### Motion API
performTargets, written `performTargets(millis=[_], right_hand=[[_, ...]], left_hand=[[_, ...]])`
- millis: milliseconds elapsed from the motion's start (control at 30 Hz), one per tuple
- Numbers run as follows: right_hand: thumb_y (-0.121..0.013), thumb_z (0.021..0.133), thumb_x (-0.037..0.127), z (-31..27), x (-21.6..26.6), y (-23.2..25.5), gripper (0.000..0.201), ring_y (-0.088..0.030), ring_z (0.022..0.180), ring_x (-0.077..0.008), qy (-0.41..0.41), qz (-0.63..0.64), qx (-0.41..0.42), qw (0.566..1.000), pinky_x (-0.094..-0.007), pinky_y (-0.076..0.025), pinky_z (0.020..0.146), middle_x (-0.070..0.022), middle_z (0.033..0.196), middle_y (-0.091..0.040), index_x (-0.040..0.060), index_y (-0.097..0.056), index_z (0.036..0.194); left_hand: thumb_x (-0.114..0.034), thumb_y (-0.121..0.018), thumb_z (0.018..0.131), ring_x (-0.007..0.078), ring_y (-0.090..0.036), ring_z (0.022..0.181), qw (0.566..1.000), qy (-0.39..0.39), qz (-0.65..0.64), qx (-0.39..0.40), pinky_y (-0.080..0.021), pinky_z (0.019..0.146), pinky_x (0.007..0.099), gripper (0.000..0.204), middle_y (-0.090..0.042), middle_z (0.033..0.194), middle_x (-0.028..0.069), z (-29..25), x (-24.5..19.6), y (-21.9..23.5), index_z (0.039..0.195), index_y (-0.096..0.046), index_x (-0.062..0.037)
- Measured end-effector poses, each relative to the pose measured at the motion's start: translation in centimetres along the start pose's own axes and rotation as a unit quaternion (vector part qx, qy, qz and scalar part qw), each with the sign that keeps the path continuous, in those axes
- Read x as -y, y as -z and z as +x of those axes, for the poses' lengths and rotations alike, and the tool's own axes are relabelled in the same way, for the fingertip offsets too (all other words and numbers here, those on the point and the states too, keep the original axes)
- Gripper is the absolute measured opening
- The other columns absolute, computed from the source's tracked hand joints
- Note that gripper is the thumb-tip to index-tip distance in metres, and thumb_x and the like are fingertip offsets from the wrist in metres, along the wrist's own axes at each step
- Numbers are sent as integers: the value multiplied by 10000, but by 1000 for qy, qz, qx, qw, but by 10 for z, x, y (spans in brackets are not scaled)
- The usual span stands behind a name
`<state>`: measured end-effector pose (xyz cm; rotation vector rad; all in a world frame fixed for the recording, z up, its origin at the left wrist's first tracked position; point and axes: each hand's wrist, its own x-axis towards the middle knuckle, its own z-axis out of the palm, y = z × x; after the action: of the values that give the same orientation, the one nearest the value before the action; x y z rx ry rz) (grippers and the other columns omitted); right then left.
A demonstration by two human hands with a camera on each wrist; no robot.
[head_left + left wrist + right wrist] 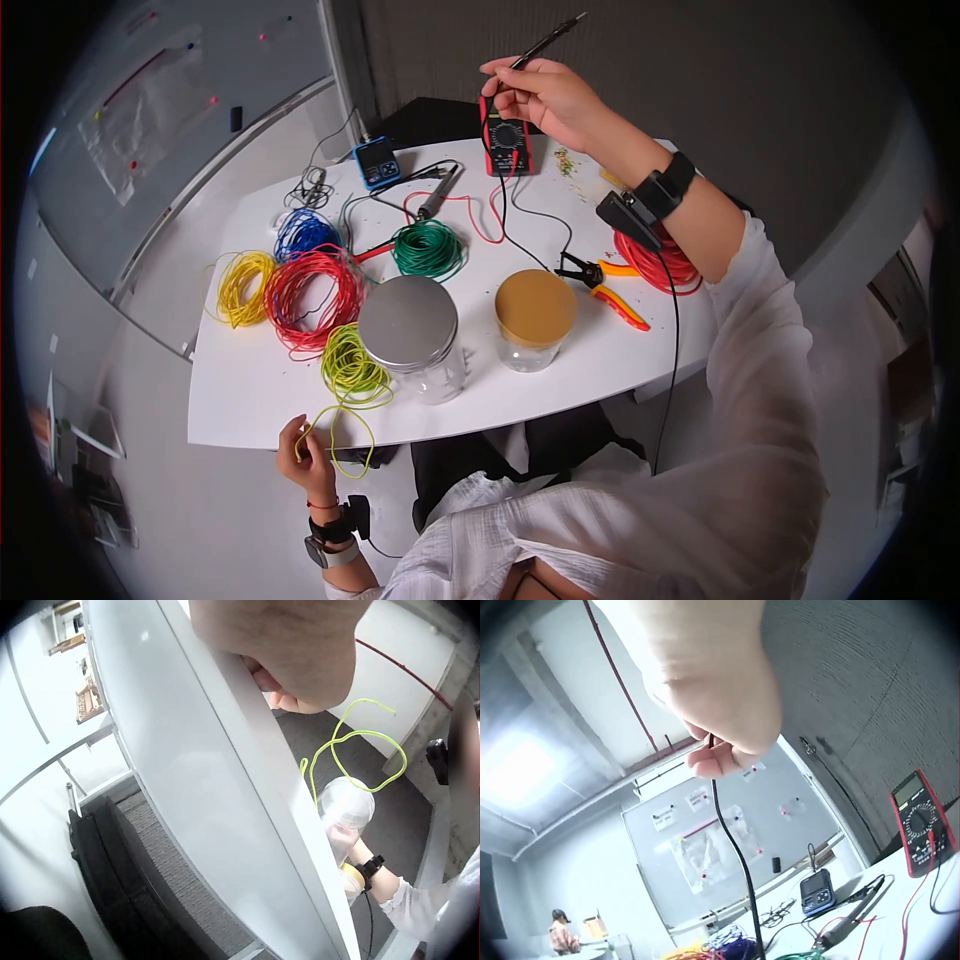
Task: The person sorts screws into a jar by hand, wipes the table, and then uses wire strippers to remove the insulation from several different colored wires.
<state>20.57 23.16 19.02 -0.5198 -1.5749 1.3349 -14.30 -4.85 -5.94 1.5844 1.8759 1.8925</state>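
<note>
My right hand (550, 100) is raised over the far side of the table and holds a black multimeter test probe (550, 38) between thumb and fingers, its tip aimed up and right. The probe's black lead (739, 851) hangs below the hand in the right wrist view. Behind it lies the red-and-black multimeter (508, 138). At the table's front edge, my left hand (305, 460) has loosely curled fingers. A yellow-green wire (352, 365) trails from its coil and overlaps those fingers in the head view; its loose end shows apart from them in the left wrist view.
A grey-lidded jar (408, 320) and a gold-lidded jar (535, 310) stand near the front. Yellow (245, 290), red (312, 295), blue (305, 235) and green (428, 248) wire coils lie left. Orange-handled wire strippers (612, 290), a soldering iron (438, 192) and a small blue device (377, 163) lie farther back.
</note>
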Motion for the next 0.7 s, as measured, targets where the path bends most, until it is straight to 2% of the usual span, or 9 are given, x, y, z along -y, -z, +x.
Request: performTargets(millis=[67,167,233,267,333,433,500,633,700], right_hand=[[-491,906,145,19,0,-1,233,-586,766,-125,-8,-17,9,1000,-250,-504,725,-88,885,-586,-20,-545,1061],[-500,877,100,55,14,-1,179,-620,826,-187,219,-155,-49,962,-291,-512,737,-109,897,-600,33,-572,1026],[-539,855,111,97,17,7,152,-634,733,-190,421,-260,-43,868,-296,-530,689,-74,856,-626,57,-589,989],[-539,855,111,98,15,11,152,-634,733,-190,423,-255,-40,869,-296,-530,689,-74,856,-626,57,-589,989],[-558,788,49,77,23,1,204,-619,767,-243,490,-618,-80,609,-323,-521,674,-66,884,-603,108,-596,979],[-541,747,31,61,-18,-7,252,-586,838,-276,496,-657,43,567,-353,-505,670,-76,935,-566,120,-599,976],[-523,764,60,53,-55,-2,226,-577,891,-268,342,-673,126,644,-367,-496,690,-72,979,-547,106,-594,974],[-509,784,57,55,-126,15,189,-559,904,-277,102,-635,222,733,-359,-459,790,-85,1002,-560,46,-564,965],[-513,782,87,56,-142,13,188,-558,921,-276,89,-626,239,737,-364,-452,802,-95,997,-573,46,-585,950]], left_hand=[[54,-488,773,35,-421,521,1000,4,-4,-5,-304,460,174,199,-563,694,22,-2,5,-1,931,-603,20],[48,-499,768,38,-417,511,1000,0,7,-6,-294,451,179,197,-564,671,22,0,3,1,927,-607,5],[51,-500,765,38,-414,501,1000,2,5,7,-293,450,178,188,-553,638,21,0,1,0,915,-606,7],[53,-511,760,37,-408,492,1000,4,7,4,-288,447,180,178,-541,609,15,0,0,0,903,-606,5],[54,-517,756,36,-407,490,1000,5,9,-1,-287,447,180,178,-537,604,13,1,-1,0,902,-606,5],[55,-534,748,41,-407,480,1000,-1,5,-11,-291,450,183,169,-527,590,12,1,0,-3,891,-609,5],[52,-538,750,49,-419,478,1000,-12,16,-15,-302,453,187,154,-526,590,15,1,2,-3,876,-614,4],[50,-544,747,56,-426,477,1000,-6,17,-7,-313,455,192,146,-528,592,18,1,-2,-1,865,-616,4],[51,-541,744,56,-426,476,999,-15,29,5,-318,455,191,154,-526,592,21,3,-4,0,871,-615,4]])
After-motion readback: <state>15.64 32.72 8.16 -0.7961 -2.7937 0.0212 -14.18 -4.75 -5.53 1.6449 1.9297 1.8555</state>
